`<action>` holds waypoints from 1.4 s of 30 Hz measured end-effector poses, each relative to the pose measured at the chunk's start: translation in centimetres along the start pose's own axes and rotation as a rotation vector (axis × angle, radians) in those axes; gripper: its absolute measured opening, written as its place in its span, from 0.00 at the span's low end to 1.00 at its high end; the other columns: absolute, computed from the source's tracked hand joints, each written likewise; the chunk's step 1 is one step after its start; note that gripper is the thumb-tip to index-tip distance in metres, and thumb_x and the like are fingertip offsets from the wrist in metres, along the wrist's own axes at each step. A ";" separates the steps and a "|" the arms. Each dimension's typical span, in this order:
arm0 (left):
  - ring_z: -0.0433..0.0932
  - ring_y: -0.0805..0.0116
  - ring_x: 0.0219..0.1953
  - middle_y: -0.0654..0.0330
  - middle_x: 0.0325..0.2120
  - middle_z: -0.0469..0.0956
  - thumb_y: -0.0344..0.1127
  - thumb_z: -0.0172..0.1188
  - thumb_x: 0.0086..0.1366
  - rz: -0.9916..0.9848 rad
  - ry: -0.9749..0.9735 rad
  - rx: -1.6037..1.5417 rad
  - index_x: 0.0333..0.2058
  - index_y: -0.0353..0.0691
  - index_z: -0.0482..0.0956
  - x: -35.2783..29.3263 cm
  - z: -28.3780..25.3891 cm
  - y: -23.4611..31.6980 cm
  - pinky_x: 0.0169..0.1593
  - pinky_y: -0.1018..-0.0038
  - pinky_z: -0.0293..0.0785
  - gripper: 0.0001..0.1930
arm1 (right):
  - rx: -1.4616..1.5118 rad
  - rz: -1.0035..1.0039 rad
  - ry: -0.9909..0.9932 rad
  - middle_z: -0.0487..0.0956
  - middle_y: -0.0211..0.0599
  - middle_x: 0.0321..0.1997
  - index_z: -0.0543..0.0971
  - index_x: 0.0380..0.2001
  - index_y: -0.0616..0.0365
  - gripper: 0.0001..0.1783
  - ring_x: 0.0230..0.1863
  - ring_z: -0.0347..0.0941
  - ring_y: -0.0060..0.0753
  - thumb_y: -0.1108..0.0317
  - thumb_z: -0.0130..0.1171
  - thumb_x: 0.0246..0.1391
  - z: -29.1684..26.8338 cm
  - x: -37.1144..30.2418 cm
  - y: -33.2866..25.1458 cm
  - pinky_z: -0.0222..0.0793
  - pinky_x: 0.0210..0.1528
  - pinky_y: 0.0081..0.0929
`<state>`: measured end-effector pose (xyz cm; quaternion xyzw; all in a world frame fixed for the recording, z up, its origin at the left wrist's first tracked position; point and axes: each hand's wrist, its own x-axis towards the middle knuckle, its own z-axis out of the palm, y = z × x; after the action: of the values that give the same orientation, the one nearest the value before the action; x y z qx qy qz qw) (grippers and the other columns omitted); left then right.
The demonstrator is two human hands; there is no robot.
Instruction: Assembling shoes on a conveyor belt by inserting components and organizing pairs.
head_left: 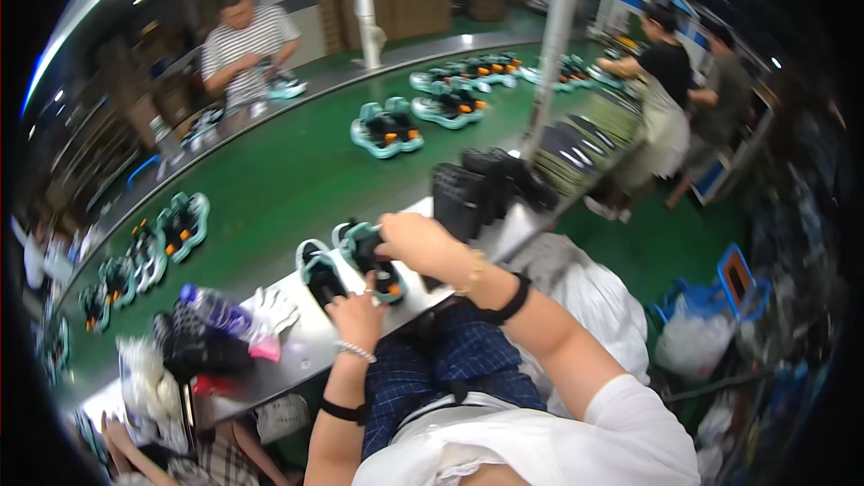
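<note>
On the metal ledge in front of me lie two black and mint-green shoes, side by side. The left-hand shoe [320, 277] has a pale rim round its opening. The right-hand shoe [364, 243] carries an orange patch at its near end. My right hand [427, 247] reaches across from the right, its fingers bent and closed on the upper part of the right-hand shoe. Low between the two shoes, my left hand [356, 313] has its fingers curled against the near part of the right-hand shoe. Its fingertips are partly hidden and a little blurred.
Beyond the ledge runs a green conveyor belt [288, 162] with several shoe pairs. Black shoes [459, 198] stand right of my hands; a purple-labelled bottle [216, 309] and white gloves [273, 310] lie left. A co-worker [247, 45] handles a shoe across the belt; others stand far right.
</note>
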<state>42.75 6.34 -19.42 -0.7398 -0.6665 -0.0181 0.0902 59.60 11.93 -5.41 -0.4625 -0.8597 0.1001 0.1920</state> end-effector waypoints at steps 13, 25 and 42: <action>0.79 0.60 0.32 0.62 0.24 0.81 0.54 0.62 0.58 0.020 -0.014 -0.133 0.56 0.60 0.74 0.7 -0.7 -1.2 0.36 0.63 0.68 0.26 | -0.335 -0.058 -0.106 0.80 0.47 0.28 0.79 0.26 0.62 0.11 0.32 0.81 0.44 0.64 0.65 0.46 11.9 4.9 1.3 0.77 0.32 0.36; 0.80 0.57 0.32 0.58 0.24 0.81 0.51 0.63 0.57 0.094 -0.048 -0.217 0.49 0.53 0.77 1.1 -0.7 -1.8 0.35 0.63 0.72 0.21 | -0.098 0.218 0.029 0.80 0.56 0.30 0.78 0.28 0.67 0.06 0.34 0.80 0.55 0.76 0.56 0.43 17.1 6.2 2.9 0.78 0.37 0.40; 0.83 0.54 0.32 0.51 0.26 0.82 0.46 0.63 0.56 0.158 -0.275 -0.351 0.48 0.50 0.75 4.2 -2.8 -5.8 0.35 0.62 0.78 0.21 | 0.458 0.317 0.635 0.76 0.45 0.18 0.80 0.33 0.62 0.09 0.17 0.75 0.37 0.68 0.54 0.59 8.5 -2.9 8.0 0.64 0.21 0.28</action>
<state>37.71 10.57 -15.38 -0.7895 -0.5991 -0.0256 -0.1305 63.51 13.97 -16.56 -0.5422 -0.6317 0.1696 0.5275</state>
